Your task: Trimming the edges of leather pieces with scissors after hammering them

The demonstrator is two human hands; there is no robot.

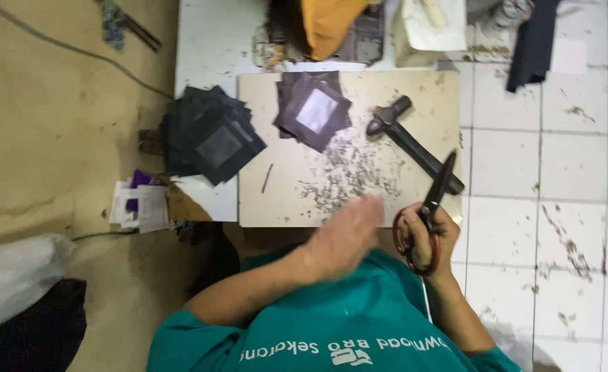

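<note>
Closest to the wearer, the right hand (433, 238) is closed through the reddish loops of a pair of scissors (433, 200), whose dark blades are shut and point away over the edge of a pale work board (283, 207). Just beside it the left hand (342, 238) hovers low over the board's near edge, blurred, fingers loosely spread and holding nothing that I can make out. Beyond the hands lies a scatter of fine dark trimmings (349, 176), which suggests a good deal of cutting is already done. A black hammer (414, 145) lies across the board's right side. Farther back sits a small stack of dark squares with pale centres (313, 110), and left of the board a bigger heap of dark squares (207, 138). Which pile is finished I cannot tell.
</note>
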